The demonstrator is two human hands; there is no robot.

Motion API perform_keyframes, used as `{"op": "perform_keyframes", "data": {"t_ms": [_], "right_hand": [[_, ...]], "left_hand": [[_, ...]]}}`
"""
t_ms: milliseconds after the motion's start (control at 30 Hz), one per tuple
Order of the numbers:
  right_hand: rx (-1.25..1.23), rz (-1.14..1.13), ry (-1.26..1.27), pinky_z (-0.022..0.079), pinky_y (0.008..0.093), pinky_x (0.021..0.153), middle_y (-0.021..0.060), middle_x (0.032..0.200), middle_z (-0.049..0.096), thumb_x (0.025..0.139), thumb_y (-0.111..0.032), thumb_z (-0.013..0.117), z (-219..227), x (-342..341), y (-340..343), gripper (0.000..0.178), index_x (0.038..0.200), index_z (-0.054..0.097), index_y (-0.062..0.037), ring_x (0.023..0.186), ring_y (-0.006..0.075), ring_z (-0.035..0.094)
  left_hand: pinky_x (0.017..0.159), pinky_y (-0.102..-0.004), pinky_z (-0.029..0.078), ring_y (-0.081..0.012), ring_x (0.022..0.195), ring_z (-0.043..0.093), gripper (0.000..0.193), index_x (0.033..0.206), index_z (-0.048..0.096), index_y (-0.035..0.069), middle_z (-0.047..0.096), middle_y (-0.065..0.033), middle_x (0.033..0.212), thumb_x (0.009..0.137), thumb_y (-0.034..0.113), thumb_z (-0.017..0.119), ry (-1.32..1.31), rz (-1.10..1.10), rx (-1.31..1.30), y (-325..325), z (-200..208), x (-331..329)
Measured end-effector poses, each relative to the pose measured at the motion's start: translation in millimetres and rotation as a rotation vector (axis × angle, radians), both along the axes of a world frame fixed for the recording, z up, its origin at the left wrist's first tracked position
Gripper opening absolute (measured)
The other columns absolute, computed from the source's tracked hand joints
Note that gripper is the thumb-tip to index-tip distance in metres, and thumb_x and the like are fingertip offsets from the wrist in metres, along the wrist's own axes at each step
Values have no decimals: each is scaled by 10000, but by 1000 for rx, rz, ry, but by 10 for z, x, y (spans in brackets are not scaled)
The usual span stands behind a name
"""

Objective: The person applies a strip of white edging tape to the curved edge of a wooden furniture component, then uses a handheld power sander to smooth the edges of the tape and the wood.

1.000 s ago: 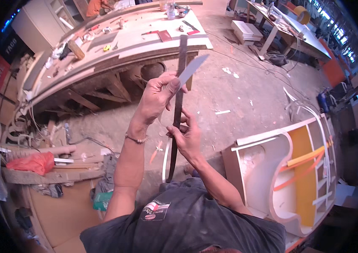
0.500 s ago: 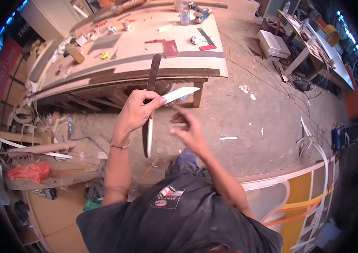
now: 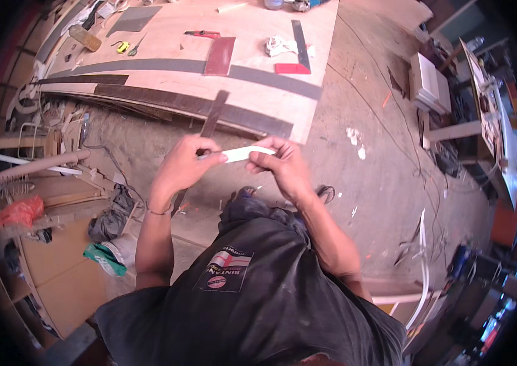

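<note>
In front of my chest, my left hand (image 3: 184, 163) is closed on a thin dark brown strip (image 3: 215, 114) that sticks up above its fingers. The same hand pinches one end of a short, flat white strip (image 3: 238, 154). My right hand (image 3: 287, 169) pinches the white strip's other end between thumb and fingers, so it spans the gap between both hands. Whether the brown and white strips are one piece I cannot tell. The lower part of the brown strip is mostly hidden behind my left hand and wrist.
Ahead stands a workbench (image 3: 167, 46) bearing a red utility knife (image 3: 202, 33), a reddish-brown sheet (image 3: 219, 56), a try square (image 3: 300, 46) and a yellow tape measure (image 3: 123, 47). Cables cross the floor at right. White boxes (image 3: 430, 85) stand there; a red plastic bag (image 3: 21, 211) lies left.
My right hand has come up and taken hold of the white strip's free end. The strip is now held level between both hands. My view has shifted, with the bench appearing closer.
</note>
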State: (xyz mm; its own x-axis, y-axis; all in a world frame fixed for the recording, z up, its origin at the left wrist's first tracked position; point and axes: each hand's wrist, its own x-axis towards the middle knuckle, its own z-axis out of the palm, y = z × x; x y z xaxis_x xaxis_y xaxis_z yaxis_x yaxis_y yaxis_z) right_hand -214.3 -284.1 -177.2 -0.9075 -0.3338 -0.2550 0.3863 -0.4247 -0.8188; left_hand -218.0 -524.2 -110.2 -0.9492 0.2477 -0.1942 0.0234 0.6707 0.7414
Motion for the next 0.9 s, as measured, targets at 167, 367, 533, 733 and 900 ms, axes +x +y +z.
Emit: {"op": "perform_keyframes", "data": {"t_ms": [167,367,533,733,900], "right_hand": [[-6,239,58,576,268,646,93,847,735,924,8,687,-87,-542,1038,81,1004,694,21,709,137,707],[-54,412,35,589,263,655,108,876,739,947,15,644,72,-1254,2304,85,1021,685,17,721,133,714],[-99,512,-116,611,279,689,110,907,740,951,12,631,-41,-1793,2715,71,1012,667,4,758,149,730],[-47,648,-271,600,274,655,86,839,725,935,-45,658,-280,-2467,2975,36,959,666,-19,702,139,717],[104,670,-140,539,259,555,61,752,678,926,-49,651,-91,-3183,3287,47,901,657,-9,589,129,665]], "left_hand": [[633,-300,437,-103,685,559,258,948,766,-9,639,-36,730,821,201,844,-192,175,27,905,-92,-6],[648,-219,425,-52,753,549,222,975,735,7,630,42,807,810,85,862,-176,388,463,2337,-200,-25],[699,-236,477,-59,864,569,469,1154,712,28,614,21,955,726,49,903,107,646,444,3330,-199,-539],[801,-255,512,-111,923,593,365,1200,717,27,619,-19,959,847,61,802,285,1103,404,3847,-723,-891],[748,-256,522,-122,912,629,292,1224,704,3,665,-72,1092,1025,-31,494,152,1214,512,3856,-875,-987]]}}
